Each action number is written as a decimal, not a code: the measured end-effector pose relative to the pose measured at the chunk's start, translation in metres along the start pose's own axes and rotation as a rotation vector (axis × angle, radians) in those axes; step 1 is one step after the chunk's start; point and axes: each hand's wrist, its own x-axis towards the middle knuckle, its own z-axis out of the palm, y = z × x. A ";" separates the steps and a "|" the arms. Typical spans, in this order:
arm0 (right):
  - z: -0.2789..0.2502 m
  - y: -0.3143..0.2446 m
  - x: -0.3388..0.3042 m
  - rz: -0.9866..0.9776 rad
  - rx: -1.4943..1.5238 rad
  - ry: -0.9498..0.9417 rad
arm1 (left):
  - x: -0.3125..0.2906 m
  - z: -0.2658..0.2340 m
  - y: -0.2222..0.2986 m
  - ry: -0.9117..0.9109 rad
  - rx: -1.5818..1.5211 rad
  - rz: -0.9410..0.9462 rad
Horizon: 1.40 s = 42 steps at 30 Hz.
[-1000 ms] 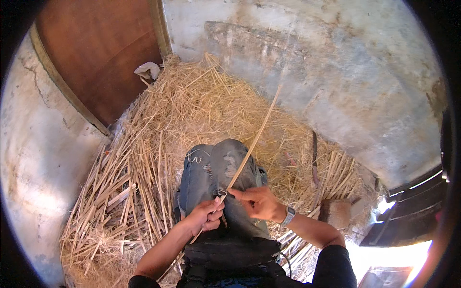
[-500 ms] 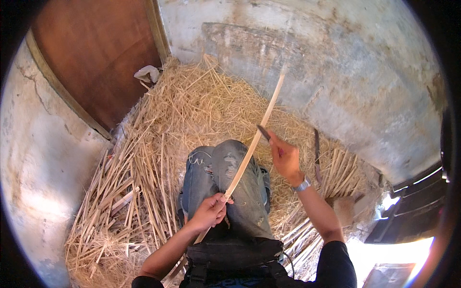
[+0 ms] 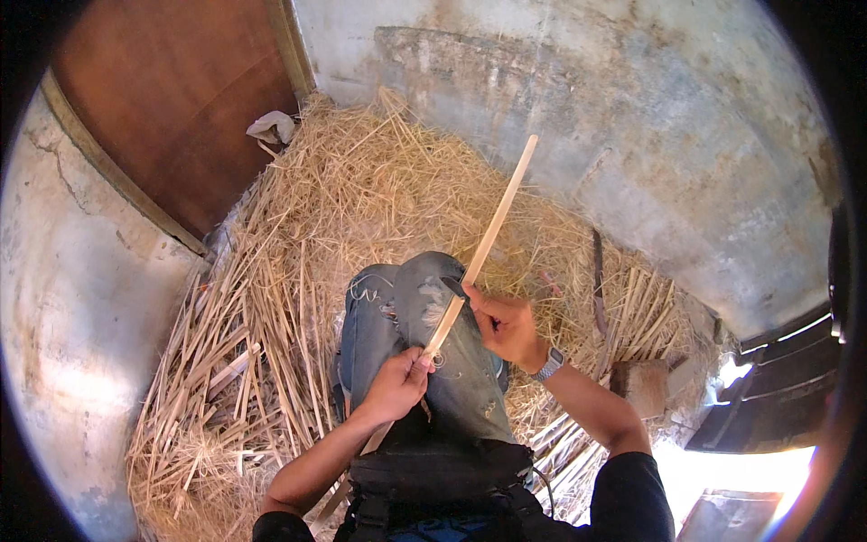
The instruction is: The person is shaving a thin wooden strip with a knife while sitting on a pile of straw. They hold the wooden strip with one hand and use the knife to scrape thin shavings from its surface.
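Observation:
A long, pale bamboo strip point(image 3: 499, 219) slants up and away across my knees, its far end raised in front of the wall. Low on the strip, above my lap, my left hand point(image 3: 397, 385) is closed around it. My right hand point(image 3: 508, 327) grips a knife point(image 3: 454, 287) with a dark blade, which lies against the strip just beyond my left hand. Most of the knife's handle is hidden in my fingers. A small curl of shaving point(image 3: 439, 360) shows beside my left fingertips.
Shavings point(image 3: 379, 181) cover the floor ahead. Cut strips point(image 3: 262, 361) are heaped at the left, more point(image 3: 643, 316) at the right. A long dark blade-like tool point(image 3: 598, 280) and a wooden block point(image 3: 639, 388) lie at the right. A wall point(image 3: 650, 135) and brown door point(image 3: 181, 108) enclose the space.
My right hand has drawn the knife down along the strip toward my left hand. The strip stands slightly steeper, and my left hand has shifted a little.

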 end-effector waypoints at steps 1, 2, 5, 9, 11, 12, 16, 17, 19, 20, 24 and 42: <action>0.001 -0.002 -0.001 -0.039 -0.009 -0.007 | 0.000 0.000 0.003 -0.002 0.000 -0.016; 0.001 -0.006 -0.003 -0.040 -0.009 -0.005 | -0.001 0.000 0.007 -0.003 -0.001 -0.033; 0.000 -0.017 -0.011 0.056 0.077 -0.089 | -0.002 0.001 0.017 -0.029 -0.081 -0.090; 0.003 -0.036 -0.026 0.134 0.266 -0.144 | -0.001 0.001 0.016 -0.049 -0.165 -0.103; 0.000 -0.039 -0.031 0.157 0.318 -0.200 | 0.008 0.001 0.010 -0.072 -0.236 -0.063; -0.001 -0.035 -0.034 0.169 0.370 -0.258 | 0.010 0.000 0.008 -0.074 -0.235 -0.060; -0.017 -0.025 -0.039 0.427 0.616 -0.403 | 0.011 0.000 0.018 -0.073 -0.271 0.034; -0.019 -0.025 -0.040 0.424 0.621 -0.400 | 0.009 -0.001 0.022 -0.050 -0.263 0.067; -0.024 -0.028 -0.040 0.499 0.897 -0.137 | 0.006 -0.002 0.021 -0.022 -0.215 0.085; -0.020 -0.033 -0.037 0.553 0.857 -0.013 | 0.004 -0.002 0.021 0.004 -0.172 0.102; -0.025 -0.051 -0.020 0.480 0.521 0.010 | -0.002 0.002 0.023 0.103 0.069 0.192; -0.018 -0.055 -0.014 0.526 0.455 -0.331 | 0.000 0.020 0.033 0.158 0.432 0.315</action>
